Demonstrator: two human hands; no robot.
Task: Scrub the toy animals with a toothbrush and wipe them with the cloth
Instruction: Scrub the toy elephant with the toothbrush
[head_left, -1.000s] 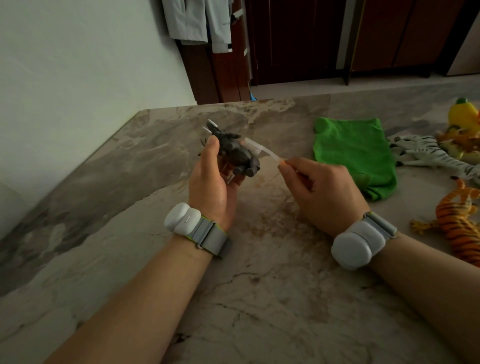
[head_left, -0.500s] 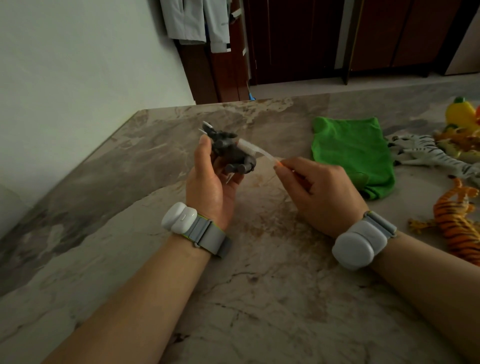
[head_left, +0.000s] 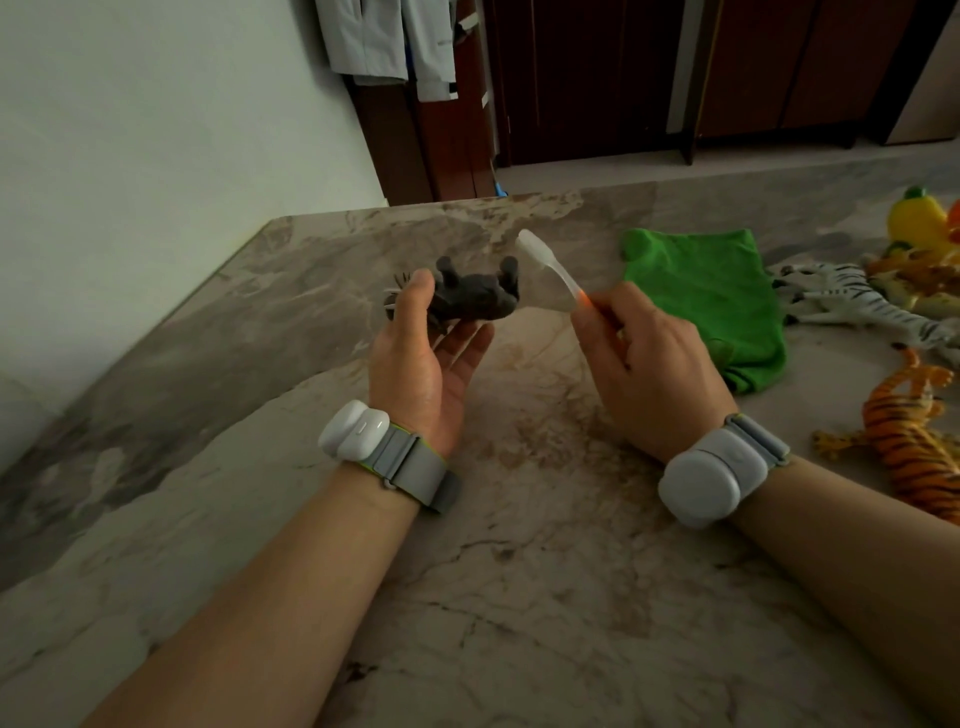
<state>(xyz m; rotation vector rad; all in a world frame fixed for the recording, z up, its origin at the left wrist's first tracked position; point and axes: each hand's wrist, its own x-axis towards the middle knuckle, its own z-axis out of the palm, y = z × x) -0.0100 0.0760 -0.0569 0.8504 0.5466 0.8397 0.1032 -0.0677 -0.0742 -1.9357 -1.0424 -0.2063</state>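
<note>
Head view, centre of frame:
- Left hand (head_left: 421, 358): raised above the surface (head_left: 519, 597), palm turned up; thumb pressed on the near side of a grey toy animal (head_left: 475, 299), fingers curled beneath it.
- Grey toy animal: lies across the left fingertips, belly up, stubby legs pointing to the top of the frame; pale thin bits stick out at its left end beside the thumb.
- Right hand (head_left: 644, 364): just right of centre, knuckles up, thumb and fingers pinching the handle of a toothbrush (head_left: 545, 275).
- Toothbrush: pale, translucent, smeared by motion blur; its head angles up-left to the toy's right end. Whether bristles touch the toy cannot be told.
- Wristbands: a white pod on a grey strap on the left wrist (head_left: 384, 452), another on the right wrist (head_left: 722, 467).

Head view, right of frame:
- Green cloth (head_left: 701, 291): flat on the marbled surface behind the right hand.
- Black-and-white striped toy animal (head_left: 852, 301): on its side, just right of the cloth.
- Toy tiger (head_left: 914, 441): orange, near the right edge, below the striped toy.
- Yellow toy (head_left: 919, 221): upper right, partly cut off.

Head view, top of frame:
- Pale garments (head_left: 384, 41): hanging beside dark wooden doors (head_left: 597, 78).
</note>
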